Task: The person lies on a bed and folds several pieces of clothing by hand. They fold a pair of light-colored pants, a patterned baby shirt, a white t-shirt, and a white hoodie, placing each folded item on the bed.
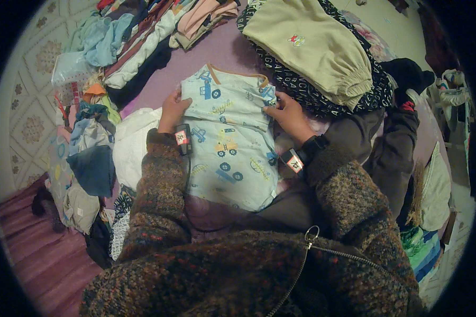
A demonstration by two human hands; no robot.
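A light-blue child's top (pixel 226 134) printed with trucks and tractors lies in front of me, its brown-trimmed neckline at the far end. Its upper part is folded over into a crosswise crease near the chest, and its sleeves are not seen spread out. My left hand (pixel 174 110) pinches the top's left edge between thumb and fingers. On the opposite edge, the thumb of my right hand (pixel 290 117) rests on the cloth with the fingers partly hidden behind it. The lower hem reaches my crossed legs.
Beige trousers (pixel 309 43) lie on black lettered cloth (pixel 277 67) at the upper right. Stacked folded clothes (pixel 150 43) stand at the upper left. Crumpled garments (pixel 91 158) and a white cloth (pixel 137 146) lie to my left. A purple bed cover (pixel 218 45) spreads beneath.
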